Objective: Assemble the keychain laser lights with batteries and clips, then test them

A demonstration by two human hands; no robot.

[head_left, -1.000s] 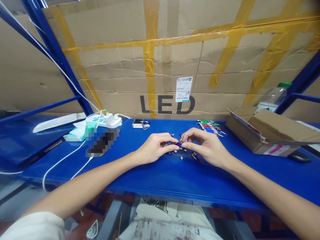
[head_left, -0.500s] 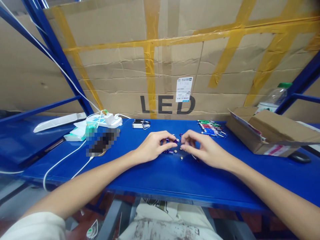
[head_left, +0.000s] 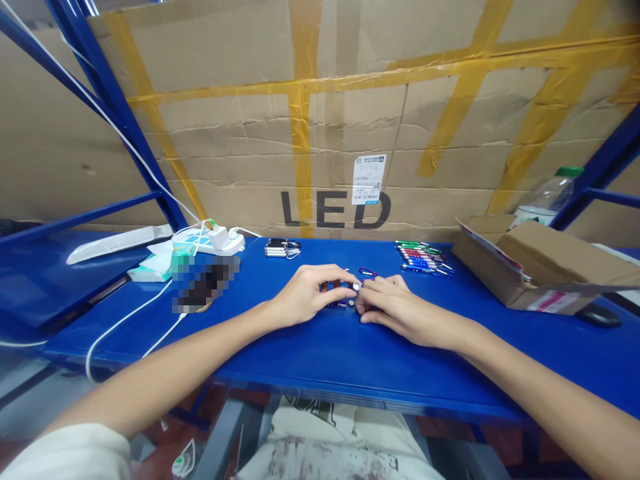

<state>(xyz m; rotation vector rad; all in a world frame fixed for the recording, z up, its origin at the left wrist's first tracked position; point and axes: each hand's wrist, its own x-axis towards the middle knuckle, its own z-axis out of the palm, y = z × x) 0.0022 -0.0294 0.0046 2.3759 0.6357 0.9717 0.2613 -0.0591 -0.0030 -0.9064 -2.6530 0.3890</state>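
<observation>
My left hand [head_left: 310,293] is closed in a pinch, thumb below and fingers above, on a small purple metal tube whose round silvery end [head_left: 356,287] faces right. My right hand [head_left: 395,308] is right beside it, fingers curled down at the table; whatever is in them is hidden. Beneath the hands lie another purple tube [head_left: 338,305], partly covered, and a small round metal piece [head_left: 351,303]. A purple carabiner clip [head_left: 368,272] lies just behind my right fingers.
Slim green, red and blue tubes with clips [head_left: 423,257] lie at back right; black and white ones [head_left: 283,248] at back left. An open cardboard box [head_left: 520,267] stands right. A phone [head_left: 207,283], power strip [head_left: 220,240] and cables are left. A large carton [head_left: 240,153] walls the back.
My right hand has moved slightly down and left, its fingers curling over the small round piece at the front. The tube's round end in my left hand now faces more towards me.
</observation>
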